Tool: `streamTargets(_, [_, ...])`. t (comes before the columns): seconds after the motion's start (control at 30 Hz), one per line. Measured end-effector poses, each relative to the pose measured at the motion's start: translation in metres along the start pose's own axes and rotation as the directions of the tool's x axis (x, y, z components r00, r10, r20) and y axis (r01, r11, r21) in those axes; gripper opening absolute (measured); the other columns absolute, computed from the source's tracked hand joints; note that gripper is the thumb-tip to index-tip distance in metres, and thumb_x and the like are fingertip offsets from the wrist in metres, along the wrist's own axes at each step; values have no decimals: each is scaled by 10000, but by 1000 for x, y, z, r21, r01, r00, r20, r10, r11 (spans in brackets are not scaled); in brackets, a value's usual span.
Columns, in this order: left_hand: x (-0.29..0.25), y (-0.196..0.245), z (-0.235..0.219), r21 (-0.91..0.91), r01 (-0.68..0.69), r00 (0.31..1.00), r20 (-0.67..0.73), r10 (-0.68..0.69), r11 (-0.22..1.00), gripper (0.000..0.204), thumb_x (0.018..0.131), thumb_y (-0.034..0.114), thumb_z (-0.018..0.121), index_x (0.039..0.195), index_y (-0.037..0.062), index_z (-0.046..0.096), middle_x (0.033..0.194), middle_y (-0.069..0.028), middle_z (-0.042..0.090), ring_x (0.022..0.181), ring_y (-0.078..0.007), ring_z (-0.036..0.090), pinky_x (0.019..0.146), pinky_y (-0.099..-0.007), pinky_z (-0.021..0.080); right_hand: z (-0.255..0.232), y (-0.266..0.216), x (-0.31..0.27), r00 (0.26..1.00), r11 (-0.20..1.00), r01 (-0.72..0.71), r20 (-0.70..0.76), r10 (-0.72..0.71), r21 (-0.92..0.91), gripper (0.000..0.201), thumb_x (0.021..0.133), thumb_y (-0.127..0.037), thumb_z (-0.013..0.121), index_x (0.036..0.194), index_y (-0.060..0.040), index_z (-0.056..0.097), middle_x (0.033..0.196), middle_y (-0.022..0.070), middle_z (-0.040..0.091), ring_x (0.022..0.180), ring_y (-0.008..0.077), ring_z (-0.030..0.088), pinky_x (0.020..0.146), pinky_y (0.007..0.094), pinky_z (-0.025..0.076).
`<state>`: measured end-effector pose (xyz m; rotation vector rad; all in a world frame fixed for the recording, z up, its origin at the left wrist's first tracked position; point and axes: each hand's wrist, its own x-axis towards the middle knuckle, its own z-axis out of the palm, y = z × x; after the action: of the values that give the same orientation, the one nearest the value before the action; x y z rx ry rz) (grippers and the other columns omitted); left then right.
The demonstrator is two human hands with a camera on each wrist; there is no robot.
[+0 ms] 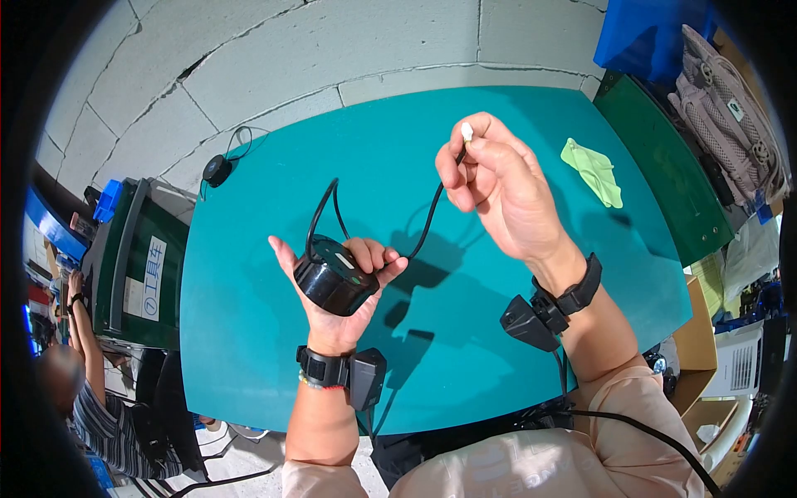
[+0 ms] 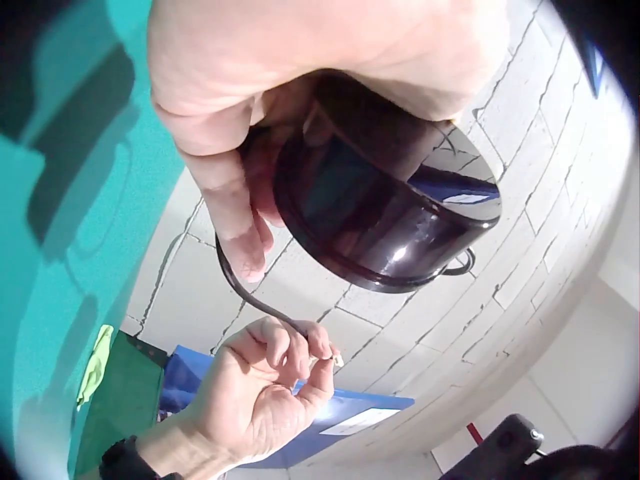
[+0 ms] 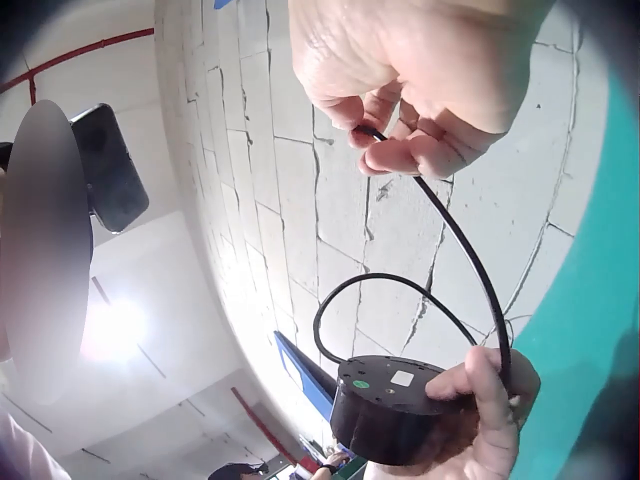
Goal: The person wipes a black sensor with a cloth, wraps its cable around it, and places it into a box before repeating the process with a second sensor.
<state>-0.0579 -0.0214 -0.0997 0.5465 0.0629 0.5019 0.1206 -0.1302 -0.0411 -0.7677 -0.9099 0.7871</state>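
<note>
Black round device (image 1: 334,282) sits in left hand (image 1: 336,286), fingers curled round it, held above the teal worktop (image 1: 249,274). Its black cable (image 1: 427,224) loops up to right hand (image 1: 498,187), which pinches the cable just below the white connector (image 1: 466,131). Green cloth (image 1: 594,170) lies on worktop to the right; second black device (image 1: 217,169) rests at the far left edge.

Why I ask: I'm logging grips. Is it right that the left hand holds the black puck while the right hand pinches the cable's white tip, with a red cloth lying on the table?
Not quite: the cloth is light green, not red, as the head view shows. The rest stands.
</note>
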Motion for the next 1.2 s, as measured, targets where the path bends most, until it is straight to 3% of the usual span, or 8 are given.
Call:
streamTargets(0.17, [0,-1,-1,23,-1,1000,7,1,1000,968,734,861,164,656,-34,524,732,-114,479,817,-320,524,858,-447,441,2,1,-1,1000,1000,-21,7,21,7,142,902,-125,411,949,-71,534,798,42,577,603,82,480,563,224,398])
streamTargets(0.33, [1,0,-3,40,-4,1000,26,3,999,966,736,861,155,656,-30,520,730,-112,478,814,-317,518,844,-445,442,8,0,-1,996,998,-69,-49,68,-13,202,898,-209,426,963,-69,556,815,15,546,651,85,473,592,228,376])
streamTargets(0.67, [1,0,-2,64,-6,1000,-2,6,998,958,741,856,151,641,-27,510,722,-108,471,806,-314,511,831,-443,443,-1,2,-1,998,998,-55,16,56,-32,213,912,-259,405,870,-83,517,795,19,535,647,88,436,606,230,363])
streamTargets(0.93, [0,0,0,62,-1,1000,-21,3,998,957,737,860,141,642,-19,509,717,-103,464,808,-315,514,831,-444,444,7,-1,-1,997,997,-69,24,68,20,295,922,-196,341,1023,-17,553,841,43,546,687,114,470,642,252,389])
streamTargets(1.2, [0,-1,1,44,-4,1000,-18,5,999,954,741,856,135,644,-19,503,720,-105,468,810,-318,517,841,-447,443,8,-1,-2,996,995,-77,44,80,-71,308,922,-175,348,1030,2,575,851,34,547,702,103,467,677,247,408])
